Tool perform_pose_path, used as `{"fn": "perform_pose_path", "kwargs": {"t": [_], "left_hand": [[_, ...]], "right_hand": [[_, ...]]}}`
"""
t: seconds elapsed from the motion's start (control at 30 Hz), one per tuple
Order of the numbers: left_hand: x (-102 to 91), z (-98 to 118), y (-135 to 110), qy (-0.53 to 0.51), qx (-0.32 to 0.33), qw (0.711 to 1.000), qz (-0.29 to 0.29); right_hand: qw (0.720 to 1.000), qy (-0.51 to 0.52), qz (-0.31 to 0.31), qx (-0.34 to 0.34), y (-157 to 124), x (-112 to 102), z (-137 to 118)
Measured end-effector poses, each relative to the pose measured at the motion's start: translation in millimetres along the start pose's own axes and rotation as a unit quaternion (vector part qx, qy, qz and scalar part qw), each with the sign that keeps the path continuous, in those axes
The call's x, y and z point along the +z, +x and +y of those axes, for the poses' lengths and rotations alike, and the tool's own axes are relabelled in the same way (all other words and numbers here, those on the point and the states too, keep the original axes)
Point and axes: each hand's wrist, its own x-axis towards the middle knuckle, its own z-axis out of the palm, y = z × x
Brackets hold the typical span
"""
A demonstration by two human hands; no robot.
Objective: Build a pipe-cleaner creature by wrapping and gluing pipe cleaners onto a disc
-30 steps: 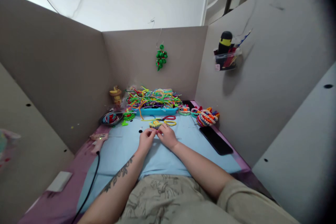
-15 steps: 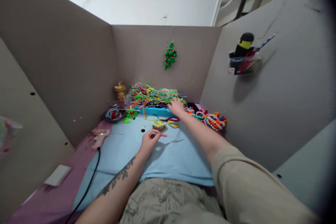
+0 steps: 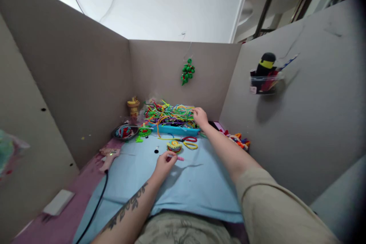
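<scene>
My left hand (image 3: 166,163) is pinched on a small pink rod-like piece (image 3: 180,158) that pokes out past the fingertips. Just beyond it on the light blue cloth sits a round yellow, orange and green craft piece (image 3: 174,146). My right hand (image 3: 200,117) reaches to the right end of a heap of colourful pipe cleaners (image 3: 171,112), fingers curled at the strands; what they hold, if anything, is too small to make out. The heap lies in a blue tray (image 3: 174,130). Scissors (image 3: 190,143) with red and yellow handles rest in front of the tray.
A pink glue gun (image 3: 110,158) with a black cord lies at left. Behind it are a dark bowl (image 3: 125,132) and a green craft piece (image 3: 145,131). More coloured pieces (image 3: 238,140) lie at right. Grey panels enclose the table; a clear holder (image 3: 264,84) hangs on the right one.
My right hand has moved from over the pipe cleaners to the right end of the heap. My left hand keeps its pinch on the pink piece. The view has tilted up slightly.
</scene>
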Motion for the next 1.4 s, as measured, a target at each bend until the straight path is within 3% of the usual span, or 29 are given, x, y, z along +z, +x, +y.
{"fn": "perform_pose_path", "kwargs": {"t": [0.27, 0.4, 0.47, 0.53, 0.6, 0.67, 0.73, 0.9, 0.97, 1.03, 1.1, 1.17, 1.27, 1.33, 1.4], "left_hand": [[1.1, 3.2, -1.8, -0.004, -0.006, 1.000, -0.004], [0.1, -2.8, -3.3, 0.102, 0.037, 0.994, -0.007], [-0.7, -4.4, -3.7, 0.167, 0.068, 0.984, -0.007], [-1.6, -4.5, -3.6, 0.208, 0.089, 0.974, -0.001], [-2.4, -3.9, -2.8, 0.222, 0.099, 0.970, 0.004], [-2.8, -3.9, -1.7, 0.218, 0.104, 0.970, 0.007], [-2.9, -5.4, -0.4, 0.206, 0.102, 0.973, 0.012], [-2.4, -11.4, 1.6, 0.159, 0.091, 0.983, 0.033], [-2.7, -10.7, 1.5, 0.148, 0.086, 0.984, 0.048], [-3.7, -7.1, 0.6, 0.144, 0.082, 0.984, 0.063], [-4.6, -1.3, -1.0, 0.136, 0.089, 0.984, 0.075], [-4.9, 5.3, -3.0, 0.111, 0.103, 0.986, 0.076], [-3.7, 12.4, -5.7, 0.027, 0.104, 0.994, 0.033], [-3.1, 13.4, -6.3, -0.044, 0.074, 0.996, 0.003], [-3.7, 11.2, -5.4, -0.092, 0.041, 0.995, -0.002]], "right_hand": [[0.982, 0.085, 0.137, 0.101, 29.9, -33.9, 12.2], [0.962, 0.161, 0.170, 0.139, 27.3, -54.5, 7.1], [0.965, 0.149, 0.171, 0.131, 24.1, -64.8, 1.9], [0.986, 0.076, 0.118, 0.094, 19.5, -73.3, -4.7], [0.998, -0.039, -0.019, 0.046, 13.8, -78.6, -11.5], [0.977, -0.142, -0.154, 0.035, 7.9, -81.9, -17.0], [0.956, -0.201, -0.202, 0.065, 3.3, -86.4, -20.6], [0.925, -0.338, -0.117, 0.131, 0.2, -118.3, -26.3], [0.934, -0.339, -0.042, 0.104, -1.5, -134.0, -30.2], [0.961, -0.271, 0.042, 0.036, -7.8, -143.4, -36.5], [0.981, -0.162, 0.090, -0.056, -22.9, -141.9, -45.5], [0.987, -0.045, 0.069, -0.138, -49.6, -128.4, -57.2], [0.965, 0.087, -0.094, -0.231, -108.0, -94.7, -77.2], [0.935, 0.144, -0.198, -0.255, -148.8, -72.5, -89.0], [0.919, 0.187, -0.248, -0.244, -180.6, -55.7, -97.3]]}}
